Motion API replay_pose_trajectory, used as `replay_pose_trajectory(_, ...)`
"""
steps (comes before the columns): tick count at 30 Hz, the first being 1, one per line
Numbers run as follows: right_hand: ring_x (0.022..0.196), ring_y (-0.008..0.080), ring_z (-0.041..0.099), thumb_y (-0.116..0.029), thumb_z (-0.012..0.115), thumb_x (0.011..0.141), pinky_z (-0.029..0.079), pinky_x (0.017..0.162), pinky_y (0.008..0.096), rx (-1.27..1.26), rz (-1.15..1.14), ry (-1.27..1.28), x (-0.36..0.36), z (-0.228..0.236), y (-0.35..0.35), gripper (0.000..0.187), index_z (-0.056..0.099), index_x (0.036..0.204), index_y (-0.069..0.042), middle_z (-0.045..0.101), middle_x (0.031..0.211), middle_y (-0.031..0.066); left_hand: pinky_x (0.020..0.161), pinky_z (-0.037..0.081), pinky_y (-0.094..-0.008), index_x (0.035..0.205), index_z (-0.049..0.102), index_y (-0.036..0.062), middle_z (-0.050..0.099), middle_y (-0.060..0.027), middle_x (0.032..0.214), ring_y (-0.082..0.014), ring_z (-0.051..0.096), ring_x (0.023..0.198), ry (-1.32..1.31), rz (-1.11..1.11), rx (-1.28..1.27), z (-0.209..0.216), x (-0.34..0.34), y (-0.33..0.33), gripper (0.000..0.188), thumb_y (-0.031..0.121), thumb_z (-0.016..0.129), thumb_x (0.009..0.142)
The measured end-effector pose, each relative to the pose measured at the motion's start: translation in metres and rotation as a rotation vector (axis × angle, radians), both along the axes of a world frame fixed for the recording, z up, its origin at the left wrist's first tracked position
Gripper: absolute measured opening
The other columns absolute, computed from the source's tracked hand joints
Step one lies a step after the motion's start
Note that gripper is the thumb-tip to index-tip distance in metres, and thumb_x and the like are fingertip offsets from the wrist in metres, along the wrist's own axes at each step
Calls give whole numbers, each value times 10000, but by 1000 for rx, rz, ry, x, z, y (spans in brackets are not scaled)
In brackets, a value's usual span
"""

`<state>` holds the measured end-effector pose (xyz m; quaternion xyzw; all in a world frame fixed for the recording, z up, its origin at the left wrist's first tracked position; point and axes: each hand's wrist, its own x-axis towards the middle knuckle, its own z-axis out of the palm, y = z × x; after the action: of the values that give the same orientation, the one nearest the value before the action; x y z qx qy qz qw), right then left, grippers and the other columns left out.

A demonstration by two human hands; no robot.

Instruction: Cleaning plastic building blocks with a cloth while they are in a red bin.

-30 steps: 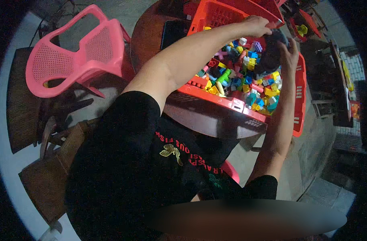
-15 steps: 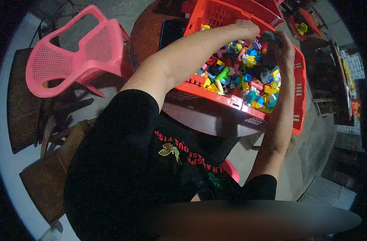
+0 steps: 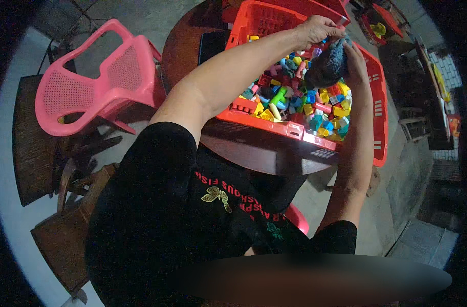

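Note:
My right hand point(image 3: 356, 65) is closed on a dark grey, fuzzy cloth point(image 3: 328, 65) that hangs bunched over the blocks. Beside it, my left hand point(image 3: 319, 31) pinches a small reddish piece point(image 3: 340, 27) at its fingertips, close to the top of the cloth. Its exact shape is too small to make out. Under both hands lies a red plastic crate point(image 3: 261, 122) holding many toy building blocks point(image 3: 295, 97) in yellow, blue, green, red and white. The cloth hides part of the pile.
The crate sits on a round brown table point(image 3: 243, 146), with another red crate point(image 3: 315, 7) behind it. A dark flat object point(image 3: 211, 47) lies left of the crate. A pink plastic chair point(image 3: 98, 82) stands at left. Beyond, at upper right, is a red container point(image 3: 372, 31) with something yellow.
My left hand has moved slightly right, its fingertips now meeting near the cloth's top. The cloth, blurred before, now hangs lower-left of my right hand. The view has shifted slightly.

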<state>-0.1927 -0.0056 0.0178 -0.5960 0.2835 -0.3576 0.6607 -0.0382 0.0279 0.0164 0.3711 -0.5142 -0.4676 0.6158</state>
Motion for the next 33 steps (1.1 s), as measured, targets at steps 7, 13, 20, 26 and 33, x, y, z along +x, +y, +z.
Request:
replay_pose_trajectory(7,835,166,565,-114,601,765,437,735,269,-668,-313,307,-1,-4,-7,305,525,1054,-57,582,889,62,598,456,-295,865,612,69,599,-47,761,-137,550,667,-333,124,70,-7,12,-8,275,328,521,861)
replay_pose_trajectory(13,861,171,563,-42,615,705,433,758,270,-934,-342,446,-3,-5,-5,360,533,1048,-115,592,926,79,771,452,-451,972,571,104,615,-135,896,-323,590,880,-1263,325,21,-17,7,7,252,152,547,726)
replay_pose_trajectory(20,850,148,550,-153,577,787,437,744,265,-456,-162,299,-4,-7,-11,290,535,1050,-38,578,934,55,626,472,-328,887,597,63,627,-69,765,-180,606,708,-882,285,-246,-13,17,-9,259,256,656,725)
replay_pose_trajectory(26,840,129,545,-194,567,807,435,748,263,-218,-85,112,1,4,2,335,529,1089,-17,580,958,53,626,450,-245,833,620,42,614,-12,754,-83,557,708,-516,210,-155,-14,15,-21,278,297,690,749)
replay_pose_trajectory(33,859,135,553,-192,575,805,435,768,267,-268,-86,148,11,10,9,345,524,1100,-21,585,961,55,718,460,-273,877,607,29,629,-44,836,-135,587,782,24,97,27,-22,22,-22,258,242,686,754)
